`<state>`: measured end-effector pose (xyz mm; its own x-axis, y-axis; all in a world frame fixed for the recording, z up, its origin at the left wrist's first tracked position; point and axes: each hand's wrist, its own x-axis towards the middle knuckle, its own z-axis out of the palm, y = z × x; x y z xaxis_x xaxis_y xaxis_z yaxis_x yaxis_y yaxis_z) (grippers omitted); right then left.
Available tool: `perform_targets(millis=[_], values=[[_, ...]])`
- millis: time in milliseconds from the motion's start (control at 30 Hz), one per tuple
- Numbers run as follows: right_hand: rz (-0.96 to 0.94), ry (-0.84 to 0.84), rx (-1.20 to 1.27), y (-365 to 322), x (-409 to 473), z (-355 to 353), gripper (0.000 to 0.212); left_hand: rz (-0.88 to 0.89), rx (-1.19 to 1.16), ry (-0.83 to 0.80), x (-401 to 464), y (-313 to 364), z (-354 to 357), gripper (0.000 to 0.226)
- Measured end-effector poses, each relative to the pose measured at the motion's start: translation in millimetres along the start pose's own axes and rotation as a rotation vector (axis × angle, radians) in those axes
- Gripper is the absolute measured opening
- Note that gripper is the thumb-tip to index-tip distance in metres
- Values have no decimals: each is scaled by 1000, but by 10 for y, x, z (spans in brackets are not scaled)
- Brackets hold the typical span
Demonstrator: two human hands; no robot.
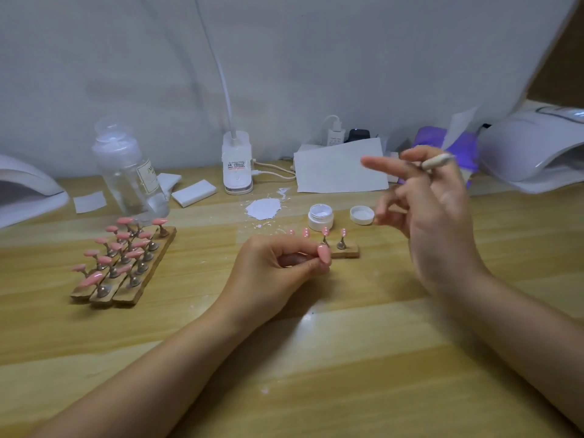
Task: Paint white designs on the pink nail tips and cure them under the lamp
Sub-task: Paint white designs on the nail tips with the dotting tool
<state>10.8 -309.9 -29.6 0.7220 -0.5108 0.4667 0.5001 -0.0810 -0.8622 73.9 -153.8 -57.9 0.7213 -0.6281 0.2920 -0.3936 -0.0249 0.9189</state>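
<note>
While the left hand [278, 263] pinches one pink nail tip [323, 253] above the wooden table [347, 358], just before a small stand [344, 249] bearing dotted tips, the raised right hand [433, 210], blurred, grips a brush [437, 160] near the curing lamp [534, 150].

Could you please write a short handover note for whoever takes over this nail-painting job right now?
Left hand: pinches one pink nail tip on its stand.
Right hand: raised, grip on the brush.
White paint jar open, its lid beside it.
Small holder: its tips already show white dots.
Left block of tips: looks unpainted.
Lamp far right; curing left.
</note>
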Motion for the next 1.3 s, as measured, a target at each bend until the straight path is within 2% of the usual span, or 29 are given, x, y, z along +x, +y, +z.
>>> perform_targets(millis=[33,100,200,267,333,433,600,867,1300], values=[[-8,30,-19,-17,47,-20,14,8,6,-14,-5,0,2,25],[9,42,-70,-35,139,-43,32,21,18,-24,-9,-5,4,26],[145,-62,-170,-18,302,-24,60,17,39,-11,-5,-25,1,25],[217,-76,-215,46,409,36,66,21,56,-17,-6,-32,4,23],[190,41,-278,170,486,125,60,39,98,-31,-2,-42,8,21],[39,180,-369,414,484,204,47,59,128,-35,0,-69,10,16],[-50,110,-475,629,462,155,51,65,147,-30,17,-103,16,10],[-60,23,-563,718,482,145,49,75,167,-27,19,-105,18,12],[-28,14,-562,733,504,141,46,98,202,-26,23,-107,16,12]])
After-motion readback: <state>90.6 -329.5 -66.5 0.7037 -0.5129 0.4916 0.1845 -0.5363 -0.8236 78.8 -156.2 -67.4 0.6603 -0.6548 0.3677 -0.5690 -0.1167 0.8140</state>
